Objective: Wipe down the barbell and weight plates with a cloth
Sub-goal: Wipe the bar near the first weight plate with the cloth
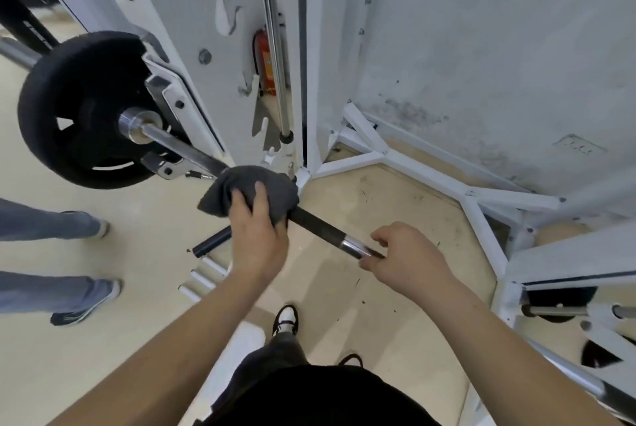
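Hands grip the round steel barbell (316,223) apart: left hand (256,241) through crumpled grey cloth (241,186), right hand (407,257) on chrome.

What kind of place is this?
Most likely a gym's weight area: a barbell carrying a black weight plate sits in a white steel rack with a chrome guide rod. The left hand wraps a cloth round it; the right hand grips it.

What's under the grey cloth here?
The barbell shaft goes into the grey cloth from the weight plate end and emerges on the other, so it runs underneath. The left hand grips the cloth; the covered stretch is hidden.
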A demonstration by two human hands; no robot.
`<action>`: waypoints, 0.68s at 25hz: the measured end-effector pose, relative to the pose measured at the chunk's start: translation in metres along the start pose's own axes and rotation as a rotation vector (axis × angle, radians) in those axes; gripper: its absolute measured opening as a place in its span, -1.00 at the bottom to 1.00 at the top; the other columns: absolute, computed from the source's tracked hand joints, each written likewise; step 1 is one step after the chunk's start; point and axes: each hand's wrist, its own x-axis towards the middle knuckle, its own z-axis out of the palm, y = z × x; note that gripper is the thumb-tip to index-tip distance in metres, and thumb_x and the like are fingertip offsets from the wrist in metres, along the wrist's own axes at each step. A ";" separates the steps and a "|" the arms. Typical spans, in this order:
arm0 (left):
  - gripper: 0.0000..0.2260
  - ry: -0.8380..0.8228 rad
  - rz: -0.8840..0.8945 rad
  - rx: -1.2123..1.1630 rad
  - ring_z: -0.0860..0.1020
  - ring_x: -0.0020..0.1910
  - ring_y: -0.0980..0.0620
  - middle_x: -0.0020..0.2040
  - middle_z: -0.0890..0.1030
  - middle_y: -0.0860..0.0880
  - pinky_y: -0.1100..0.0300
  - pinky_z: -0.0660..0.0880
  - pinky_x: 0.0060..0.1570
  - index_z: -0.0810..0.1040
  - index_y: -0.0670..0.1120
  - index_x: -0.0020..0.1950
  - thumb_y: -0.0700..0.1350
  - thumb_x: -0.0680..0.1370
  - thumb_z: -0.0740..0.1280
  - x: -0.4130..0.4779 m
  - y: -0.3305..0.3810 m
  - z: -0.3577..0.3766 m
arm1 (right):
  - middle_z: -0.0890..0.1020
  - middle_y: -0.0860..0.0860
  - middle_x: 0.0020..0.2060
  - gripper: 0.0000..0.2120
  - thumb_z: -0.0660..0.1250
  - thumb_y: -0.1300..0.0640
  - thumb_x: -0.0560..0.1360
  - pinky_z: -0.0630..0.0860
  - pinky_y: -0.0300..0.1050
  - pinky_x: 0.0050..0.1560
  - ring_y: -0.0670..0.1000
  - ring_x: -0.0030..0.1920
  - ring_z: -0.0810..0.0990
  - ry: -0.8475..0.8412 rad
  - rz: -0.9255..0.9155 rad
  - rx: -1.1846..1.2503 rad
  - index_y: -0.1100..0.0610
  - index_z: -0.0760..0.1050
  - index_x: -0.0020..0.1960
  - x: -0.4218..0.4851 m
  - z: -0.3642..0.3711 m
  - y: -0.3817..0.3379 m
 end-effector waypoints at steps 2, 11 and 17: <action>-0.50 0.016 -0.019 0.047 0.23 0.46 -0.47 0.54 0.16 -0.40 -0.32 0.33 0.44 0.39 -0.18 0.50 0.00 0.61 0.31 0.021 -0.005 -0.006 | 0.58 -0.02 -0.03 -0.71 0.47 -0.14 0.46 0.54 -0.05 -0.15 0.03 -0.06 0.58 -0.012 0.009 -0.056 0.03 0.63 0.05 -0.009 -0.001 0.014; -0.71 -0.266 0.753 0.245 0.57 0.15 -0.11 0.09 0.67 -0.03 0.02 0.41 0.31 0.59 -0.05 0.24 -0.03 0.54 0.35 -0.020 0.045 -0.005 | 0.58 -0.08 -0.18 -0.84 0.40 -0.07 0.53 0.35 -0.18 -0.37 0.00 -0.21 0.54 0.118 -0.076 -0.089 -0.02 0.67 0.00 -0.021 0.015 0.039; -0.63 -0.096 0.450 0.443 0.55 -0.13 -0.11 -0.27 0.58 0.01 -0.11 0.38 0.29 0.46 -0.01 -0.23 0.25 0.57 0.18 -0.031 0.087 0.022 | 0.62 -0.08 -0.18 -0.86 0.39 -0.04 0.51 0.44 -0.14 -0.26 0.03 -0.18 0.56 0.163 -0.068 -0.097 -0.02 0.66 -0.03 -0.022 0.018 0.037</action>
